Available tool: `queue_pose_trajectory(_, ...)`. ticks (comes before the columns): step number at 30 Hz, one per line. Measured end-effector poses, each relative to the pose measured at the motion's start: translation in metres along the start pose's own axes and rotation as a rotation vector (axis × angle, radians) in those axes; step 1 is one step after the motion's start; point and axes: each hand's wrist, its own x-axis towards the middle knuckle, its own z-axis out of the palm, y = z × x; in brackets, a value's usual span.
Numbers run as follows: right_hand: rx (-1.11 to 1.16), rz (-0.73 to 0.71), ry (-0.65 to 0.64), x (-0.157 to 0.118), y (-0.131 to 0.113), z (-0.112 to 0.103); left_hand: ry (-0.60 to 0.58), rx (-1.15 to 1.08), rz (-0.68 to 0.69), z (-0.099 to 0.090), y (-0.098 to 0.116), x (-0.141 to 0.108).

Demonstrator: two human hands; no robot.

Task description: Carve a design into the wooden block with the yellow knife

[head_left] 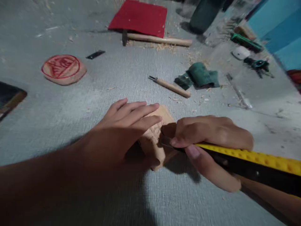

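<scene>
A small pale wooden block (167, 114) with carved cuts on its top rests on the grey tabletop. My left hand (124, 128) grips it from the left, its fingers laid across the top and the thumb in shadow at the near side. In my right hand (211, 135) is a yellow and black utility knife (256, 163), held like a pencil. Its thin blade points left and meets the carved face of the block; the exact contact is partly shaded. Just beyond the block lies a wood-handled carving chisel (172, 87).
Further back are a hammer (160, 40), red sheet (139, 17), dark bottle (205, 15) and green cloth (202, 75). A round wood piece with red markings (63, 69) and a small dark blade (95, 54) lie left. Small tools (246, 42) and shavings are scattered right.
</scene>
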Motion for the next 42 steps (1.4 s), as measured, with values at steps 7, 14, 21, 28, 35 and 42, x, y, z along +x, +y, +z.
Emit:
queue_pose_trajectory(7,-0.019,-0.052,0.070,0.002,0.005,0.007,-0.002,-0.002,0.003,-0.003,0.000,0.001)
queue_pose_trajectory(14,-0.034,-0.056,0.083,0.002,0.006,0.010,-0.002,-0.001,0.006,-0.004,0.001,0.001)
queue_pose_trajectory(21,-0.018,-0.090,0.106,0.001,0.011,0.018,0.010,0.002,0.010,-0.003,0.001,0.001)
queue_pose_trajectory(28,0.030,-0.038,0.062,0.000,0.004,0.011,0.011,-0.008,0.018,-0.003,-0.001,0.000)
queue_pose_trajectory(35,0.093,0.001,0.025,-0.001,0.004,0.007,0.013,-0.005,0.020,-0.002,-0.001,0.000)
queue_pose_trajectory(42,0.054,-0.002,-0.015,0.003,0.001,0.002,0.013,-0.011,0.020,-0.002,-0.001,0.000)
